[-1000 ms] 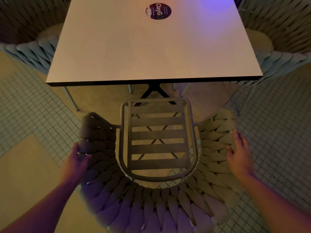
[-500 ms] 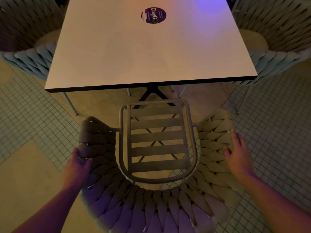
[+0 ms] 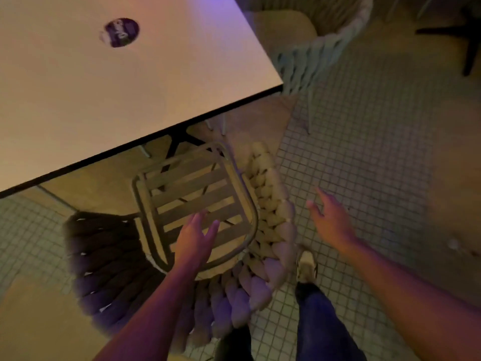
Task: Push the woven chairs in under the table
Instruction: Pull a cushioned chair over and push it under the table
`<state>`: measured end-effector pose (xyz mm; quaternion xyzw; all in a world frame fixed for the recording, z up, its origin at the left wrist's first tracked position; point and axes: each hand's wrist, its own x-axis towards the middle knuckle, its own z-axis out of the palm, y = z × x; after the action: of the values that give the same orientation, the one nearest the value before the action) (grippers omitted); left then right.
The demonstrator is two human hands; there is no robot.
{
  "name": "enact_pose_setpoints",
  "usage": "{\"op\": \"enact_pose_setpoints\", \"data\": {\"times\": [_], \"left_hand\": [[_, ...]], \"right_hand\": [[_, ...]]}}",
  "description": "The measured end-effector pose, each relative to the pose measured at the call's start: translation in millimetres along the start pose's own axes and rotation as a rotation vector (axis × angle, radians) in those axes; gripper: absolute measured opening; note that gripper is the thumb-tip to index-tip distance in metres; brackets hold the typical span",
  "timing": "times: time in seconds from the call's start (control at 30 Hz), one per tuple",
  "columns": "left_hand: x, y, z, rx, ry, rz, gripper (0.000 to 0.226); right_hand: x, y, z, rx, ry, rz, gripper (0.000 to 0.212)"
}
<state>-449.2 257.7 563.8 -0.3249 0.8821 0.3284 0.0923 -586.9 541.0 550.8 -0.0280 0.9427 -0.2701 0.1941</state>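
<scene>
A woven chair point(image 3: 270, 230) with a slatted seat stands in front of me, the front of its seat close to the near edge of the white square table point(image 3: 130, 95). My left hand point(image 3: 196, 238) hovers open above the slatted seat, holding nothing. Off to the chair's right, my right hand point(image 3: 329, 220) is open over the tiled floor, clear of the woven backrest. A second woven chair point(image 3: 312, 50) sits at the table's far right side, partly under it.
A round purple sticker point(image 3: 121, 32) lies on the tabletop. My leg and shoe point(image 3: 307, 264) are on the small-tiled floor just right of the chair. A dark table base point(image 3: 468, 37) shows at the far right.
Both hands have come off the chair's woven backrest. The view has swung right and tilted; my left hand now floats over the seat and my right over the floor.
</scene>
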Motion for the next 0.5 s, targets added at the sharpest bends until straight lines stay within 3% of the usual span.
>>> {"op": "enact_pose_setpoints", "data": {"times": [0.23,0.33,0.5], "left_hand": [[23.7,181.0,99.5,-0.014,-0.089,0.184,0.047],[36.3,263.5,137.1,0.014,-0.172,0.252,0.051],[83.7,367.6,161.7,-0.01,-0.164,0.336,0.055]], "right_hand": [[47.6,76.1,-72.6,-0.016,-0.184,0.042,0.062],[77.6,104.7,-118.8,-0.097,-0.174,-0.01,0.061],[143.6,137.2,-193.2,-0.074,-0.117,0.007,0.062]]}}
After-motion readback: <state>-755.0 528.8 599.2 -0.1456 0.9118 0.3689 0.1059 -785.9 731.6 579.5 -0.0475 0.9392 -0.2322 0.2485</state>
